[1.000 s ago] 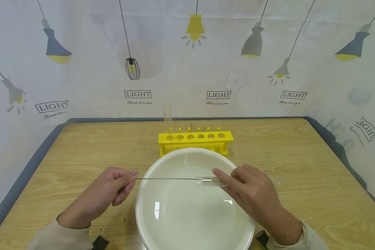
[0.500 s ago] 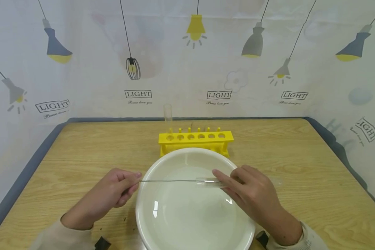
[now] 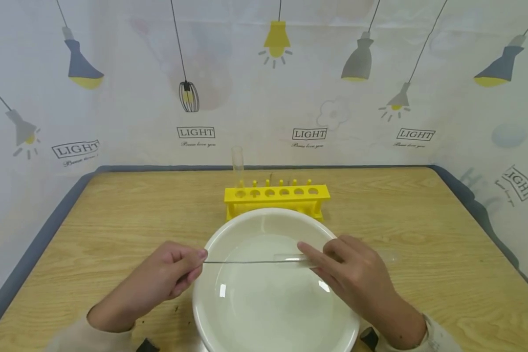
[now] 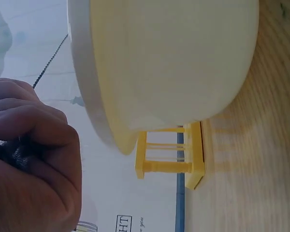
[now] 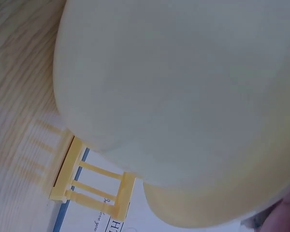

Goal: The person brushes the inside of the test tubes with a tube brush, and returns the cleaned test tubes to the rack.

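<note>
Over the white basin [image 3: 266, 232], my left hand [image 3: 169, 271] pinches the thin twisted-wire handle of a test tube brush [image 3: 242, 262]. The wire runs level to the right, into the mouth of a clear test tube [image 3: 286, 259]. My right hand [image 3: 356, 274] holds that tube lengthwise, its index finger stretched along the glass. The tube's far end shows faintly beyond the hand, and the brush's inner end is hidden behind the fingers. In the left wrist view, the curled left hand [image 4: 34, 145] has dark material inside it, with the wire [image 4: 50, 60] rising behind.
Just behind the basin stands a yellow test tube rack [image 3: 277, 193]. Another clear test tube [image 3: 238, 164] is upright in its leftmost hole. Water lies in the basin, which sits on a wood-grain table [image 3: 114, 215]. Small dark specks dot the tabletop at left.
My left hand has moved right and slightly toward me, so less wire shows outside the tube. The right hand and tube have barely shifted.
</note>
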{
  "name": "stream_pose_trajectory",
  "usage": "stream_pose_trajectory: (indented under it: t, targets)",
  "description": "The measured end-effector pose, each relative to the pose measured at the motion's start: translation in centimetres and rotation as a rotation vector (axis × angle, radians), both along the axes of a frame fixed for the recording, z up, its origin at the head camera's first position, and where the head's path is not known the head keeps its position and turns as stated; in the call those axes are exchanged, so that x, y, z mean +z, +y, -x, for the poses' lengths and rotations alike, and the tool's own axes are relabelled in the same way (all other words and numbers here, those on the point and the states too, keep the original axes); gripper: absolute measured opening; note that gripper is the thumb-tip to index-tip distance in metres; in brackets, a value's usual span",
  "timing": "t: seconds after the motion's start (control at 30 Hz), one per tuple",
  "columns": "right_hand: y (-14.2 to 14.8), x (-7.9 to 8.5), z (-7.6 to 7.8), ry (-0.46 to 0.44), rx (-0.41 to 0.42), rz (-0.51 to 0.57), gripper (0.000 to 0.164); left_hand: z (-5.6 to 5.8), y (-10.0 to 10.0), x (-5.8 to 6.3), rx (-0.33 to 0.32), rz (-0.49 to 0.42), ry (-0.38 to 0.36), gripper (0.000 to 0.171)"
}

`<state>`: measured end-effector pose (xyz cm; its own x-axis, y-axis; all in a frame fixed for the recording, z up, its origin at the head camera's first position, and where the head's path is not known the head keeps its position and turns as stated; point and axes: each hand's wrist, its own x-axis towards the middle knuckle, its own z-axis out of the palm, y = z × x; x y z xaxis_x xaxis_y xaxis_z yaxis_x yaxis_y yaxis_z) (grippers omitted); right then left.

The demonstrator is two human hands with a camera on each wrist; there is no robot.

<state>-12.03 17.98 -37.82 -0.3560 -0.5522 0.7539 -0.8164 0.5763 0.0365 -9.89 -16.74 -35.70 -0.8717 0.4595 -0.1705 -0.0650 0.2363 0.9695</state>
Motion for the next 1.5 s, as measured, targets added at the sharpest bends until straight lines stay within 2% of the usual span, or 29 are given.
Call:
stream_pose_trajectory:
  t: [0.13,0.33,0.47,0.63,0.83,0.93,1.17,1.23,1.3,1.37,1.5]
  targets:
    - [-0.3,0.0,-0.2,0.017,0.023,-0.001,0.031,-0.3,0.4,-0.1,-0.014,-0.017,-0.004,0.054]
    - [-0.5,-0.1,-0.3,0.031,0.042,0.006,0.029,-0.6,0.9,-0.1,0.011,0.005,-0.001,0.053]
    - [-0.5,-0.2,-0.5,0.012,0.044,-0.006,0.03,-0.8,1.2,-0.2,0.005,0.023,0.04,0.051]
    - [-0.7,-0.2,-0.4,0.034,0.068,0.002,0.03,-1.3,1.9,-0.2,-0.001,0.061,0.12,0.047]
    - [-0.9,-0.2,-0.3,0.042,0.102,0.005,0.03,-2.2,2.8,-0.2,0.033,0.068,0.148,0.044]
    - [-0.9,-0.2,-0.4,0.034,0.106,-0.005,0.031,-2.6,3.3,-0.1,0.044,0.081,0.185,0.043]
    - [-0.9,-0.3,-0.6,0.0,0.112,-0.02,0.032,-3.2,3.8,0.0,0.057,0.134,0.214,0.038]
    - [-0.9,-0.3,-0.7,-0.015,0.111,-0.026,0.032,-3.2,3.8,0.0,0.065,0.14,0.257,0.036]
    - [-0.9,-0.3,-0.7,-0.026,0.111,-0.031,0.031,-3.3,3.9,-0.2,0.077,0.144,0.339,0.033]
    - [-0.8,-0.3,-0.7,-0.04,0.105,-0.042,0.031,-3.3,4.0,-0.4,0.089,0.159,0.443,0.03]
    - [-0.7,-0.3,-0.7,-0.045,0.092,-0.051,0.032,-3.1,4.0,-1.0,0.071,0.155,0.646,0.027]
